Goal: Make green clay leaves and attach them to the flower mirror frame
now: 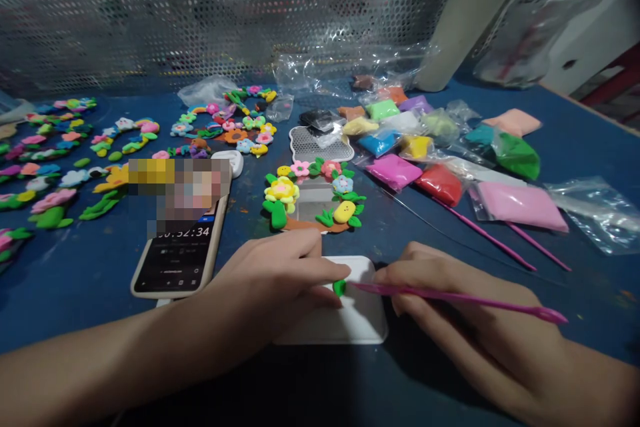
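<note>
Between the thumb and fingers of my left hand point(285, 273) is a small green piece of clay point(339, 288), held just over a white board point(357, 328). My right hand point(445, 313) grips a pink clay-modelling tool point(465, 298) like a pen, its tip pointing left and close to the green clay; whether it touches I cannot tell. Right behind the board lies a mirror point(316, 203) framed with clay flowers, leaves and yellow figures. The fingertips of my left hand are partly hidden behind its thumb.
A phone point(180, 260) lies to the left, beside several clay-decorated frames point(125, 137). Bags of coloured clay point(395, 171) are spread at the right, with pink tools point(487, 237) next to them. A perforated metal panel point(225, 20) stands along the back.
</note>
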Motion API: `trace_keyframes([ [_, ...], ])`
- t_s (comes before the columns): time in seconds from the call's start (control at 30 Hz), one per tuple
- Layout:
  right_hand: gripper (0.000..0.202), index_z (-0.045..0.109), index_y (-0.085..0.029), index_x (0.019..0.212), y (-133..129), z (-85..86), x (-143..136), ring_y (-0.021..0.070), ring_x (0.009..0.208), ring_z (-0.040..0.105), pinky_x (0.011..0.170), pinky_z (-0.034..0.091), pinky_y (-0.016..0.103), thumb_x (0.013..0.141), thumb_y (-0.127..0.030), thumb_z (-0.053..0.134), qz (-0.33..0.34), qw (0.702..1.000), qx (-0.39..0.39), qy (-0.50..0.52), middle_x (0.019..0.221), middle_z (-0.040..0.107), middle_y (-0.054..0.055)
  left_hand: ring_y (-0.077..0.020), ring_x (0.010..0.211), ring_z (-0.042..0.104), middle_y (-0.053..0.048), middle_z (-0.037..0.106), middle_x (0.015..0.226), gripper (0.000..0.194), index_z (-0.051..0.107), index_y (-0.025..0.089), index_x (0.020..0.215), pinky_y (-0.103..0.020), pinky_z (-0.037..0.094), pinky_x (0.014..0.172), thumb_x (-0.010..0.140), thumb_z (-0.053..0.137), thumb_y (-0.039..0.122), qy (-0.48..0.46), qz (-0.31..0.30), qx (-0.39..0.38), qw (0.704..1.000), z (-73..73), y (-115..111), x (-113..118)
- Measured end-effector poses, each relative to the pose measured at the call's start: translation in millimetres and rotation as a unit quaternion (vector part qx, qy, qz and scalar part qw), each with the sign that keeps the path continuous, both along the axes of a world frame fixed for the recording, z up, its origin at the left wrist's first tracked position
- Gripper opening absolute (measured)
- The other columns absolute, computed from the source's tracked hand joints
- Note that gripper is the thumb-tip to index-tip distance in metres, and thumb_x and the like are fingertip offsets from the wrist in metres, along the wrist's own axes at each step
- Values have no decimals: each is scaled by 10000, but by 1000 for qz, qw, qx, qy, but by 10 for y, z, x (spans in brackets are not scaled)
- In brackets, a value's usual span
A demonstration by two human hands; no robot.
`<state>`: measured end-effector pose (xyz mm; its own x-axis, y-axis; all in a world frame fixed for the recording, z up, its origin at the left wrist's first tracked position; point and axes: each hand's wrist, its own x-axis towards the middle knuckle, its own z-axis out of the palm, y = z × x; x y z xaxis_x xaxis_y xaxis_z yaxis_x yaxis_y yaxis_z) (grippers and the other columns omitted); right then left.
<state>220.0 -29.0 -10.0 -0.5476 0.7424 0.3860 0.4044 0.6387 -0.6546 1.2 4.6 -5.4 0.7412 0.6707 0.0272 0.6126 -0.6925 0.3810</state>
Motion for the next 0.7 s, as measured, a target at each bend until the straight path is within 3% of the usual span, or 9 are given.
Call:
trace_keyframes([
  [0.27, 180, 500, -203, 920, 8, -213, -75, 116, 602, 519, 538, 434, 212, 876, -50, 416, -14, 1000, 18, -11, 717, 546, 2, -83, 551, 410, 49, 413, 651, 153, 709, 276, 915, -206, 251, 488, 871, 574, 220, -41, 32, 0, 999, -142, -45, -25],
  [0.47, 185, 476, -203, 914, 18, -180, -137, 136, 560, 468, 517, 404, 241, 897, -66, 354, -8, 997, 74, -37, 672, 518, -3, -107, 569, 455, 41, 448, 654, 120, 687, 287, 914, -224, 275, 483, 874, 578, 258, -76, 54, 9, 996, -186, -69, -29],
  [0.7, 219, 463, -193, 898, 47, -173, -178, 145, 603, 459, 548, 404, 260, 885, -22, 327, -18, 994, 94, -50, 720, 511, 14, -115, 603, 505, 51, 495, 691, 92, 656, 228, 855, -228, 320, 532, 778, 707, 231, -70, 72, 9, 995, -174, -78, -6],
])
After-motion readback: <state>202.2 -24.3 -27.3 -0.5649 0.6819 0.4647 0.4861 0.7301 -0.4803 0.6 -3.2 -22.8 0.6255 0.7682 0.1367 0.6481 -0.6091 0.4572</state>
